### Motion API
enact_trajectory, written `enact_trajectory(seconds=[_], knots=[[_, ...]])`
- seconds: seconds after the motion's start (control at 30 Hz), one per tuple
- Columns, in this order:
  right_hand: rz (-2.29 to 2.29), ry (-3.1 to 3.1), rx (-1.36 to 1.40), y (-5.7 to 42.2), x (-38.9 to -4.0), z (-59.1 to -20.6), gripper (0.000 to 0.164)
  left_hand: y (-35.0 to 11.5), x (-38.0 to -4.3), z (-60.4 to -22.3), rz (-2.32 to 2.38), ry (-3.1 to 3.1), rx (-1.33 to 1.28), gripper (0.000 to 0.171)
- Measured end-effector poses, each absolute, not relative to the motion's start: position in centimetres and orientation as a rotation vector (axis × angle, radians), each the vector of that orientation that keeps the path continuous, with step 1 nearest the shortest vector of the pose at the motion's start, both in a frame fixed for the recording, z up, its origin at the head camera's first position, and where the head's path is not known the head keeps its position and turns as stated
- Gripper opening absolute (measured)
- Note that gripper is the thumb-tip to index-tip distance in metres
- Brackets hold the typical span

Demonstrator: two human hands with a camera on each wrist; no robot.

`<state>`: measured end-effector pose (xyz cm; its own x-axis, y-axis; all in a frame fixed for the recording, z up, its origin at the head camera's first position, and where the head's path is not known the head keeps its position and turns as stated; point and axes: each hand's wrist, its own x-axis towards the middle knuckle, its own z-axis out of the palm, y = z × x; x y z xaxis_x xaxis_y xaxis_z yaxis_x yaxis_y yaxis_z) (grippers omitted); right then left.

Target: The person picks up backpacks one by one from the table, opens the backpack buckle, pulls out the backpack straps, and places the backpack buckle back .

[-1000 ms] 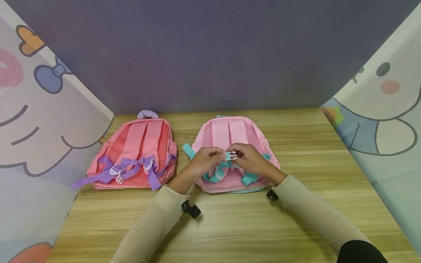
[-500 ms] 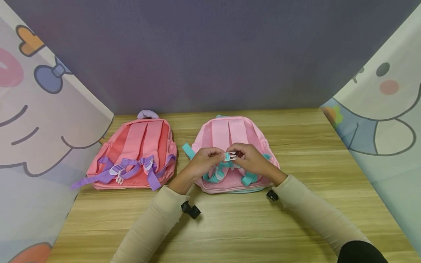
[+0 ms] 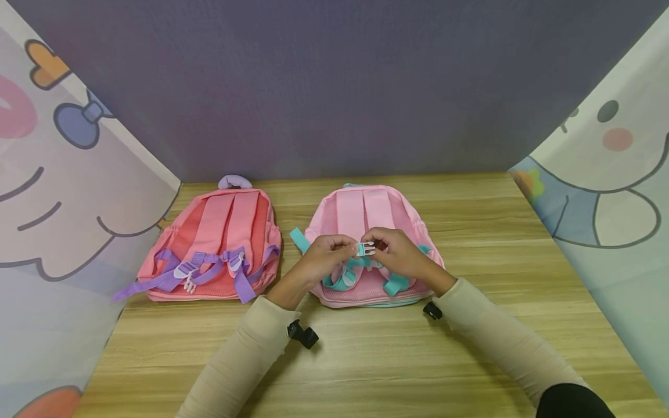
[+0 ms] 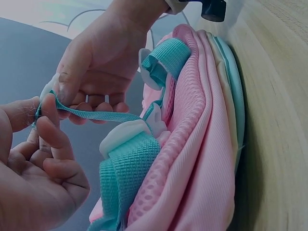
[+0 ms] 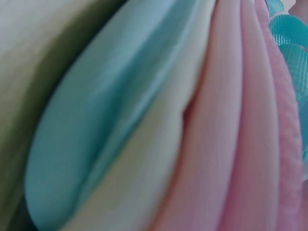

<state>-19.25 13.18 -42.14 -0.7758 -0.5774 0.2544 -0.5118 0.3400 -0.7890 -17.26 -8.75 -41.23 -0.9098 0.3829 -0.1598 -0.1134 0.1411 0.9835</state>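
Observation:
A light pink backpack (image 3: 378,210) lies on the table with its shoulder straps up. Above its lower part, both hands meet at a white side-release buckle (image 3: 368,248) whose prongs point right. My left hand (image 3: 328,253) pinches the frayed end of the teal webbing strap (image 4: 106,116) at the buckle's left side. From the right, my right hand (image 3: 396,251) pinches the buckle between thumb and fingers. In the left wrist view the strap runs from the fingers back to the backpack. The right wrist view shows only the bag's blurred side and some teal webbing; that hand's grip is out of it.
To the left lies a coral backpack (image 3: 219,217) with purple straps (image 3: 167,278) and a white buckle, one strap trailing off leftwards. The wood-grain table (image 3: 486,220) ends at a dark wall behind, with cartoon-printed panels on both sides. Black wrist gear hangs below each sleeve.
Both hands keep almost the same place over the light pink backpack, with only slight finger shifts around the buckle. The backpacks have not moved.

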Motion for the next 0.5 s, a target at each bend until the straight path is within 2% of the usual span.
enact_trajectory(seconds=[0.5], knots=[[-1.395,2.541,-1.014,13.17,-19.27,-42.13,0.012,-8.88,-17.09,-41.04,1.822,2.046,0.308,0.023]])
